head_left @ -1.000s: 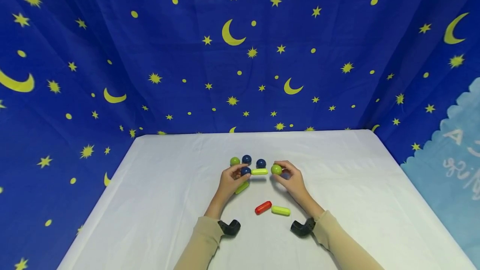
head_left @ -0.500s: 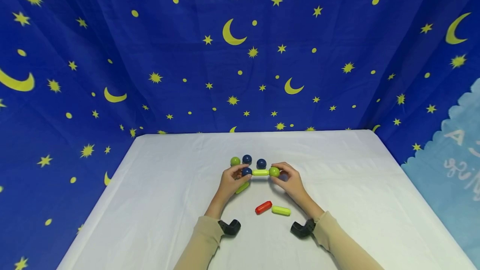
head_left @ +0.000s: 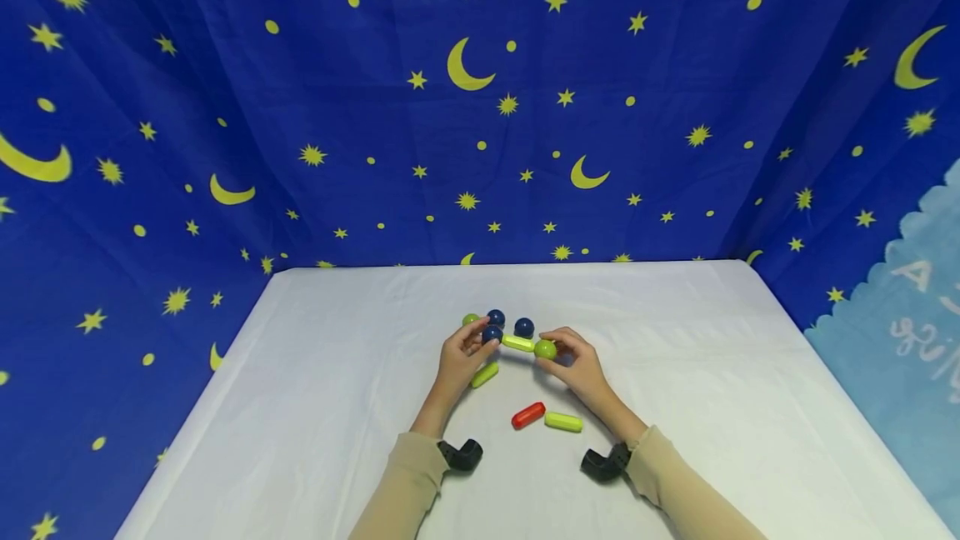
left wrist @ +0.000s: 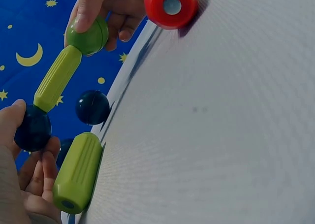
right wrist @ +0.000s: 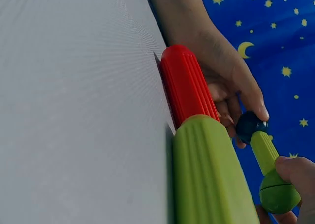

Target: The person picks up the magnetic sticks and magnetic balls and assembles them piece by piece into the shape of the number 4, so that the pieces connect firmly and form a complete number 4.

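Between both hands a yellow-green ribbed rod (head_left: 517, 343) joins a dark blue ball (left wrist: 33, 128) to a green ball (head_left: 545, 349). My left hand (head_left: 459, 361) pinches the blue ball between thumb and fingers. The green ball is pinched by my right hand (head_left: 581, 363). The joined piece appears held above the table, its left end farther back than its right. Beside my left hand lies another yellow-green rod (head_left: 485, 374). Nearer the wrists, a red rod (head_left: 528, 416) and a third yellow-green rod (head_left: 563, 422) lie almost end to end.
Behind the hands stand two dark blue balls, one on the left (head_left: 496, 318) and one on the right (head_left: 524, 327). A second green ball (head_left: 470, 319) is partly hidden by the left hand. The white table (head_left: 337, 407) ends at a blue star-patterned cloth (head_left: 360, 107).
My right hand has brought the green ball leftward against the rod's free end. Since then the joined piece has tilted, its blue end moving up in the view and its green end down.
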Demonstrator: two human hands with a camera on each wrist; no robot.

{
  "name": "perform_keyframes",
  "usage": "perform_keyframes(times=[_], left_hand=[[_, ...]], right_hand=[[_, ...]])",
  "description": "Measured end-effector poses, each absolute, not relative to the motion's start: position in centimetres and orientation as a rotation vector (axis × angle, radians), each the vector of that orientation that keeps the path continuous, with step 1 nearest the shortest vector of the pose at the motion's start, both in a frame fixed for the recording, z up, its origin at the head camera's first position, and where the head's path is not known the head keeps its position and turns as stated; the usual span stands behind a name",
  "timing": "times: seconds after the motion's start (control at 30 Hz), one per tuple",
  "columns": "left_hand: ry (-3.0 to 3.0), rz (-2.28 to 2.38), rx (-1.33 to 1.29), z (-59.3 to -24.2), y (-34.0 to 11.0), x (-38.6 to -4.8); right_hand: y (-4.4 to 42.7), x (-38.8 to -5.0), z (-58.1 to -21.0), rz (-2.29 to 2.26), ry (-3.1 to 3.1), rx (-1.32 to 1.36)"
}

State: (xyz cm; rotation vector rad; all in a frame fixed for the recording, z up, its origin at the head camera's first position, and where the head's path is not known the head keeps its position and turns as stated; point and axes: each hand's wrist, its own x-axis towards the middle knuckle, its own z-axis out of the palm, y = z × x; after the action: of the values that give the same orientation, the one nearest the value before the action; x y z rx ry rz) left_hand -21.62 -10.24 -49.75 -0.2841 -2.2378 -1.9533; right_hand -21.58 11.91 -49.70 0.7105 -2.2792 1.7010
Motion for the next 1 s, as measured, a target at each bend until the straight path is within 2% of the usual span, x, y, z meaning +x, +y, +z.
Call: perform_keyframes(times=[0.67,1.0], left_hand=[[-2.082,-2.150,-0.161,-50.5,-10.2,-22.1],[-2.114,-2.235,-0.256,-50.1,-10.0,-21.9]], right_hand=[[10.9,-20.8,-49.3,1.888,-2.270,0.818],[10.4,-20.6,-49.3,1.937,-2.256,0.942]])
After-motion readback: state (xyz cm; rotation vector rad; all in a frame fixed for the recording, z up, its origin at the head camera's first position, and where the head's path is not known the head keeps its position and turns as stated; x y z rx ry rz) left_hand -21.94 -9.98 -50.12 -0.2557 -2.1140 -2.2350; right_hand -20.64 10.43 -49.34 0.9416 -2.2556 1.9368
